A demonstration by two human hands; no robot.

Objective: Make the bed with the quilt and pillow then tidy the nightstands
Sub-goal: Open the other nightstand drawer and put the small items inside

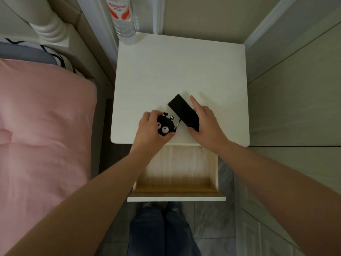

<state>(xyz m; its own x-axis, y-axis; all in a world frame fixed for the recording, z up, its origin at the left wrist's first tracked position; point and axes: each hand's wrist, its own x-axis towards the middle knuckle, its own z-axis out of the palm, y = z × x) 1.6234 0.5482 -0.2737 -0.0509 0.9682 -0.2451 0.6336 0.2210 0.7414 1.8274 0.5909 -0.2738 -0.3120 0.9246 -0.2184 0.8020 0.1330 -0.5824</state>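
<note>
A white nightstand (180,71) stands before me with its wooden drawer (177,183) pulled open and empty. Near the top's front edge my left hand (150,128) grips a small black case with googly eyes (165,124). Beside it my right hand (205,121) holds a flat black rectangular device (182,110), thumb at its near end and fingers along its right side. A clear water bottle (123,21) stands at the top's back left corner. The pink quilt (42,135) covers the bed on the left, with a pillow (27,52) at its head.
The white headboard post (48,28) rises at the upper left. Pale walls and a door frame (295,71) close in on the right. My legs in jeans (160,230) stand on the grey tiled floor under the drawer front.
</note>
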